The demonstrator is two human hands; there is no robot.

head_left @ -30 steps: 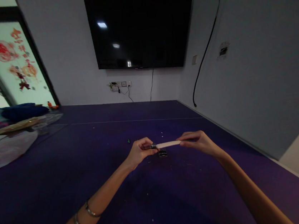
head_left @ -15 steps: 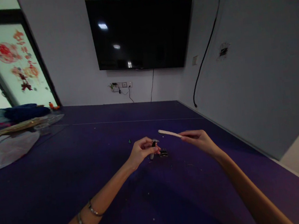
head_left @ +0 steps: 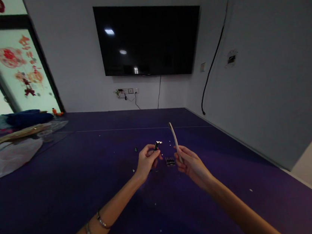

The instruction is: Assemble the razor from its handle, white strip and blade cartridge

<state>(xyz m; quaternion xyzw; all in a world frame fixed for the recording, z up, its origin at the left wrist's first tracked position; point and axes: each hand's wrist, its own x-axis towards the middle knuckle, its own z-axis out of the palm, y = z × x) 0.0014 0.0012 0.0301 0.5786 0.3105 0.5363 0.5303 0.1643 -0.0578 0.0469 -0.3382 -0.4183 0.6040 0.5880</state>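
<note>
My left hand (head_left: 147, 160) is closed round the dark handle of a small razor (head_left: 157, 144), its shiny T-shaped head pointing up and to the right. In my right hand (head_left: 191, 162), a pale toothbrush (head_left: 174, 137) is gripped by its lower end and stands nearly upright, the dark bristle end at the top. Between and just below the hands lies a small dark rectangular case (head_left: 170, 162) on the purple surface (head_left: 121, 203); its kind is too small to make out.
A small dark green piece (head_left: 135, 149) lies left of the hands, with white specks scattered about. Clear plastic bags (head_left: 11, 159) and folded dark blue cloth (head_left: 28, 118) sit far left. A black cable (head_left: 212, 58) hangs along the right wall; a television (head_left: 149, 38) is mounted ahead.
My right hand has moved left and lower, turning the toothbrush from nearly level to nearly upright. The razor in my left hand has tilted so its head catches the light.
</note>
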